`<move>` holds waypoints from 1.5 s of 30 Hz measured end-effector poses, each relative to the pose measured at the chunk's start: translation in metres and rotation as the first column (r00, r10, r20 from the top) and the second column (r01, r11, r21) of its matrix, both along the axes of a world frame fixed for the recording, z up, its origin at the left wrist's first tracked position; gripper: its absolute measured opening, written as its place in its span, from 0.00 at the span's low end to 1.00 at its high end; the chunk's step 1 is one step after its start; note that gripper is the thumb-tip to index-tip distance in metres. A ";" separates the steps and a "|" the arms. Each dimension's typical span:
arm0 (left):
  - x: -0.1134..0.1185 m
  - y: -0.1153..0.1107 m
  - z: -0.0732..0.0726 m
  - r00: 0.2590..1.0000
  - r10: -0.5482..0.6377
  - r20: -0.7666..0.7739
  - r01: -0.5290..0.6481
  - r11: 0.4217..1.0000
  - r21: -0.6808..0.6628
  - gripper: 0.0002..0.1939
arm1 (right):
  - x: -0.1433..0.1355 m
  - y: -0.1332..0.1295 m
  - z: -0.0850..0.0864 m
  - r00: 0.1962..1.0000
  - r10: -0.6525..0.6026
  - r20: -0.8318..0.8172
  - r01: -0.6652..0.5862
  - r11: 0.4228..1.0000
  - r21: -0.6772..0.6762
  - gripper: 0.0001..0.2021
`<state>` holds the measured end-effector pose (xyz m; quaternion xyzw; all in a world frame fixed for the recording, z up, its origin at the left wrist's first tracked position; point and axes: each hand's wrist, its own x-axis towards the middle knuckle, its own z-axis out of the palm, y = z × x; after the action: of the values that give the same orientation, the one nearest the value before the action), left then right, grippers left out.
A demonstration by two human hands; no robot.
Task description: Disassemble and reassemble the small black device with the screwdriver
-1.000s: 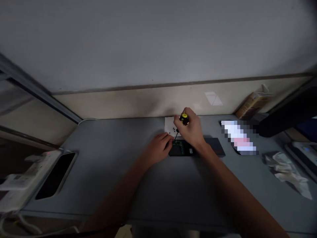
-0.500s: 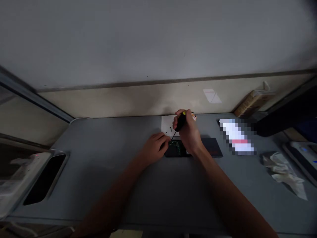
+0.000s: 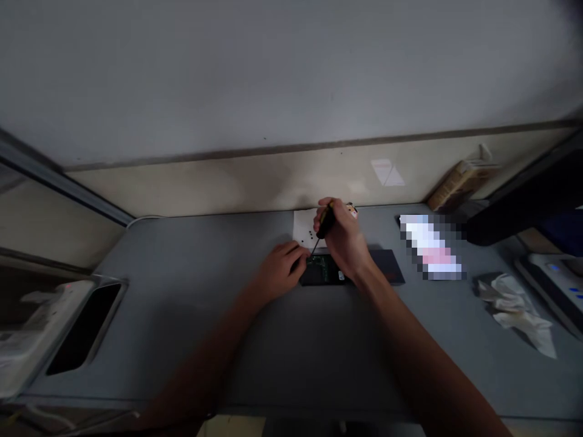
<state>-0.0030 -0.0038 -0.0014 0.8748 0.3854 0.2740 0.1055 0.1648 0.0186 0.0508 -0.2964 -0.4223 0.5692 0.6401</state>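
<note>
My right hand [image 3: 341,233] is wrapped around the black and yellow handle of a screwdriver [image 3: 324,223]. Its thin shaft slants down to the left, with the tip at the upper left of an opened dark electronic device [image 3: 324,274]. A green circuit board [image 3: 317,263] shows inside that device, and a small white label lies near its right part. My left hand [image 3: 283,267] grips the device's left end, thumb and fingers drawn together close to the screwdriver tip. Behind lies a white sheet of paper [image 3: 300,220] with several tiny dark pieces, apparently screws, on it.
A dark flat box [image 3: 389,266] lies right of the device, partly behind my right forearm. Farther right are a phone with a lit, blurred screen [image 3: 428,243], crumpled tissue [image 3: 514,303] and a leaning book-like box [image 3: 460,185]. At left stands a white appliance with a black panel [image 3: 86,331].
The whole view has shifted slightly. My right hand has turned a little with the screwdriver, whose tip stays by my left fingers. The left hand keeps its place on the device.
</note>
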 end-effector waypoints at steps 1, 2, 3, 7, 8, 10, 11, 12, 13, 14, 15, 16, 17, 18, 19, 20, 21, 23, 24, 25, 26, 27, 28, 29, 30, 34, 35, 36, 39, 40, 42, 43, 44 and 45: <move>0.000 0.000 0.000 1.000 -0.002 -0.001 0.002 1.000 0.004 0.12 | 0.001 -0.001 0.001 1.000 -0.005 0.011 0.006 1.000 -0.005 0.20; 0.000 0.000 0.001 1.000 -0.004 -0.004 0.004 1.000 0.010 0.12 | 0.002 -0.002 0.001 0.999 -0.010 0.032 0.010 1.000 -0.011 0.21; -0.001 0.000 0.001 1.000 -0.005 -0.013 0.005 1.000 0.016 0.12 | 0.003 -0.002 0.002 0.998 -0.015 0.061 0.016 1.000 -0.017 0.23; -0.002 -0.001 0.002 0.999 -0.010 -0.053 0.011 0.999 0.030 0.11 | 0.002 -0.001 -0.001 0.981 -0.116 0.157 0.111 0.993 0.043 0.29; -0.002 0.000 0.002 0.998 -0.011 -0.055 0.013 0.999 0.034 0.11 | 0.001 0.001 -0.002 0.979 -0.137 0.151 0.128 0.989 0.070 0.28; -0.002 0.000 0.002 0.999 -0.015 -0.050 0.018 0.999 0.044 0.11 | -0.001 0.003 -0.003 0.989 -0.114 0.096 0.105 0.990 0.096 0.26; -0.002 0.000 0.002 0.999 -0.017 -0.046 0.019 0.999 0.048 0.11 | -0.001 0.004 -0.004 0.995 -0.077 0.063 0.071 0.993 0.095 0.26; -0.001 -0.001 0.002 0.999 -0.017 -0.039 0.019 0.998 0.053 0.11 | -0.001 0.004 -0.004 0.999 -0.039 0.035 0.036 0.995 0.092 0.27; -0.001 -0.001 0.003 0.999 -0.017 -0.034 0.019 0.998 0.056 0.11 | -0.001 0.004 -0.004 1.000 -0.011 0.013 0.010 0.996 0.090 0.26; -0.002 -0.001 0.004 0.999 -0.018 -0.031 0.020 0.998 0.058 0.11 | 0.000 0.004 -0.005 1.000 0.004 0.001 -0.004 0.996 0.087 0.25; -0.002 -0.002 0.004 0.999 -0.020 -0.032 0.022 0.998 0.058 0.11 | 0.000 0.003 -0.005 1.000 0.008 -0.003 -0.008 0.996 0.083 0.23; -0.002 -0.002 0.005 0.999 -0.022 -0.034 0.024 0.998 0.059 0.11 | 0.001 0.003 -0.005 1.000 0.007 -0.001 -0.006 0.997 0.076 0.22; -0.002 -0.002 0.005 0.999 -0.025 -0.038 0.027 0.998 0.059 0.10 | 0.002 0.002 -0.005 1.000 0.001 0.004 -0.001 0.998 0.064 0.22; -0.002 -0.003 0.006 0.999 -0.026 -0.042 0.029 0.998 0.057 0.10 | 0.003 0.001 -0.005 1.000 -0.011 0.013 0.010 0.999 0.049 0.24; -0.002 -0.003 0.006 0.999 -0.025 -0.046 0.027 0.998 0.053 0.10 | 0.003 0.001 -0.005 0.999 -0.028 0.027 0.027 0.999 0.035 0.25; -0.002 -0.003 0.006 0.998 -0.023 -0.051 0.025 0.999 0.045 0.10 | 0.003 0.001 -0.005 0.998 -0.052 0.046 0.050 0.998 0.027 0.27; -0.002 -0.003 0.007 0.998 -0.021 -0.056 0.023 0.999 0.036 0.10 | 0.003 0.001 -0.005 0.995 -0.080 0.067 0.079 0.997 0.028 0.28; -0.002 -0.003 0.007 0.998 -0.023 -0.064 0.024 0.999 0.026 0.10 | 0.002 0.003 -0.005 0.990 -0.118 0.075 0.115 0.993 0.041 0.29; -0.002 -0.003 0.007 0.997 -0.023 -0.067 0.024 0.999 0.023 0.10 | 0.002 0.003 -0.005 0.993 -0.110 0.052 0.108 0.993 0.041 0.29; -0.002 -0.003 0.007 0.997 -0.023 -0.069 0.024 0.999 0.023 0.10 | 0.002 0.004 -0.004 0.996 -0.086 0.019 0.085 0.996 0.033 0.28; -0.002 -0.003 0.007 0.997 -0.022 -0.068 0.023 0.999 0.025 0.10 | 0.003 0.005 -0.004 0.999 -0.051 -0.015 0.052 0.998 0.020 0.27; -0.002 -0.003 0.007 0.998 -0.020 -0.067 0.022 0.999 0.028 0.11 | 0.004 0.005 -0.003 0.999 -0.016 -0.043 0.017 1.000 0.005 0.26; -0.002 -0.003 0.008 0.998 -0.020 -0.067 0.022 0.999 0.030 0.11 | 0.005 0.005 -0.003 0.998 0.010 -0.057 -0.010 1.000 -0.006 0.25; -0.002 -0.003 0.008 0.998 -0.020 -0.068 0.022 0.999 0.034 0.11 | 0.006 0.005 -0.003 0.998 0.024 -0.059 -0.025 1.000 -0.011 0.23; -0.002 -0.003 0.008 0.997 -0.023 -0.070 0.025 0.999 0.040 0.11 | 0.007 0.005 -0.003 0.998 0.028 -0.058 -0.028 1.000 -0.012 0.22; -0.003 -0.002 0.007 0.996 -0.034 -0.084 0.039 0.997 0.063 0.11 | 0.010 0.005 -0.008 1.000 -0.002 -0.028 0.001 1.000 -0.031 0.26; -0.003 -0.002 0.007 0.996 -0.034 -0.086 0.041 0.997 0.070 0.12 | 0.010 0.005 -0.009 0.999 -0.030 0.012 0.030 0.999 -0.034 0.27; -0.003 -0.002 0.007 0.996 -0.035 -0.088 0.042 0.996 0.076 0.12 | 0.010 0.006 -0.010 0.996 -0.063 0.063 0.065 0.998 -0.027 0.29; -0.003 -0.002 0.008 0.995 -0.036 -0.096 0.045 0.995 0.089 0.12 | 0.009 0.008 -0.011 0.979 -0.130 0.157 0.127 0.992 0.028 0.29; -0.003 -0.002 0.009 0.994 -0.038 -0.100 0.047 0.995 0.088 0.12 | 0.009 0.008 -0.010 0.982 -0.115 0.146 0.111 0.993 0.037 0.28; -0.003 -0.002 0.010 0.993 -0.038 -0.113 0.048 0.995 0.086 0.12 | 0.009 0.007 -0.008 0.993 -0.068 0.094 0.065 0.997 0.035 0.30; -0.003 -0.003 0.010 0.992 -0.034 -0.118 0.045 0.995 0.089 0.12 | 0.010 0.006 -0.006 0.997 -0.044 0.065 0.042 0.999 0.025 0.29; -0.003 -0.003 0.011 0.992 -0.029 -0.122 0.041 0.995 0.095 0.12 | 0.010 0.005 -0.004 0.999 -0.022 0.040 0.021 1.000 0.010 0.27; -0.003 -0.003 0.011 0.992 -0.023 -0.125 0.036 0.994 0.101 0.12 | 0.010 0.003 -0.003 1.000 -0.006 0.022 0.006 1.000 -0.006 0.25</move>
<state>-0.0061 -0.0071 0.0093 0.9000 0.3634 0.2372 0.0404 0.1752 0.0221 0.0478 -0.3059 -0.4267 0.5653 0.6362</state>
